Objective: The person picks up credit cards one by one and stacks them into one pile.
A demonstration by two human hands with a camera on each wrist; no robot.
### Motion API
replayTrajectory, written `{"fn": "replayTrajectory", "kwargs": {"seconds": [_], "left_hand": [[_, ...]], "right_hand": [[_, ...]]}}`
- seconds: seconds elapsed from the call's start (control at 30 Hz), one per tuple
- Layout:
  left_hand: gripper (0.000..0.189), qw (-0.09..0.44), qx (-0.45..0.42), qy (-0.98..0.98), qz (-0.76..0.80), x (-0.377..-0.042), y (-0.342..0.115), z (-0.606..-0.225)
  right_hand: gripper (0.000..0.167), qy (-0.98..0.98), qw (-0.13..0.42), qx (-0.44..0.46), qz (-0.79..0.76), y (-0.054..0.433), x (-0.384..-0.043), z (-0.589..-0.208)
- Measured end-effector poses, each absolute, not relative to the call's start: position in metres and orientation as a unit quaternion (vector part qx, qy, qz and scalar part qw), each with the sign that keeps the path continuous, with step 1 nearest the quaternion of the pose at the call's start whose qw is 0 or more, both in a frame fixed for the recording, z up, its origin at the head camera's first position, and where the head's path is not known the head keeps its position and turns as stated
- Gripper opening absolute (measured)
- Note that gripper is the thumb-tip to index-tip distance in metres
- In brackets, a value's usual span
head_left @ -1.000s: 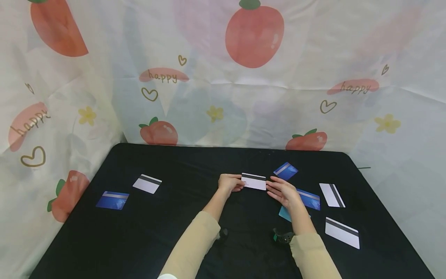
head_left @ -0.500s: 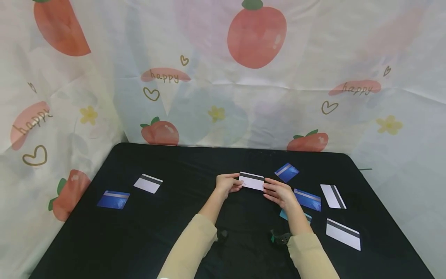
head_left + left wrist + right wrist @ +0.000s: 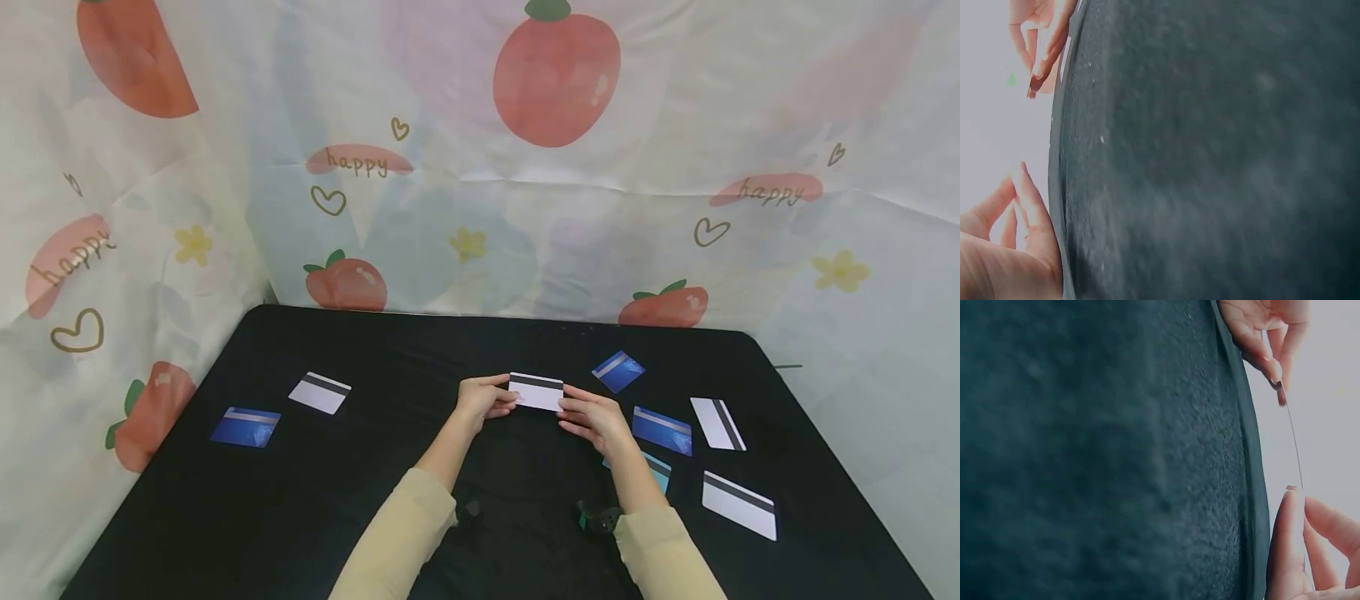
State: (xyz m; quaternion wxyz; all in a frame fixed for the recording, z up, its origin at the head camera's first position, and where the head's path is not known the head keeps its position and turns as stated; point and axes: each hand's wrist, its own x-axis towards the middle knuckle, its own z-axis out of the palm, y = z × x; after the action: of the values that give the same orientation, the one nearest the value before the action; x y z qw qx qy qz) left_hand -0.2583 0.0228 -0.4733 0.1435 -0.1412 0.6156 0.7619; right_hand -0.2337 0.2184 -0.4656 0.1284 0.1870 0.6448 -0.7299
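A white card with a dark magnetic stripe is held above the table between both hands in the head view, stripe toward the top. My left hand pinches its left end between thumb and fingers. On the opposite end, my right hand pinches the card with thumb and fingers. The right wrist view shows the card edge-on as a thin, slightly bowed line, running from the left hand to the right hand. In the left wrist view, the card itself is hard to make out.
On the black-covered table, a blue card and a white striped card lie at left. At right lie two blue cards, a light-blue card partly behind the right forearm, and two white cards. A printed curtain stands behind.
Both hands, with the white card between them, have shifted slightly left. More of the light-blue card shows beside the right forearm. The cards on the table keep their places.
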Motion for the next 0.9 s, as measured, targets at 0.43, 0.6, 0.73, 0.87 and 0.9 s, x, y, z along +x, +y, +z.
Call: {"fn": "replayTrajectory", "kwargs": {"seconds": [0.43, 0.6, 0.73, 0.87, 0.9], "left_hand": [[0.045, 0.165, -0.14, 0.629, 0.746, -0.246, 0.0, -0.472], [0.045, 0.16, -0.147, 0.632, 0.744, -0.24, -0.007, -0.473], [0.045, 0.157, -0.151, 0.633, 0.743, -0.234, -0.012, -0.472], [0.045, 0.154, -0.152, 0.638, 0.739, -0.228, -0.017, -0.471], [0.045, 0.154, -0.154, 0.639, 0.737, -0.227, -0.018, -0.471]], "right_hand": [[0.048, 0.662, 0.122, 0.179, -0.717, 0.196, -0.222, -0.459], [0.045, 0.673, 0.121, 0.185, -0.706, 0.188, -0.218, -0.459], [0.045, 0.681, 0.122, 0.186, -0.698, 0.182, -0.215, -0.459], [0.044, 0.685, 0.119, 0.186, -0.694, 0.177, -0.21, -0.46], [0.043, 0.687, 0.119, 0.186, -0.693, 0.176, -0.209, -0.46]]}}
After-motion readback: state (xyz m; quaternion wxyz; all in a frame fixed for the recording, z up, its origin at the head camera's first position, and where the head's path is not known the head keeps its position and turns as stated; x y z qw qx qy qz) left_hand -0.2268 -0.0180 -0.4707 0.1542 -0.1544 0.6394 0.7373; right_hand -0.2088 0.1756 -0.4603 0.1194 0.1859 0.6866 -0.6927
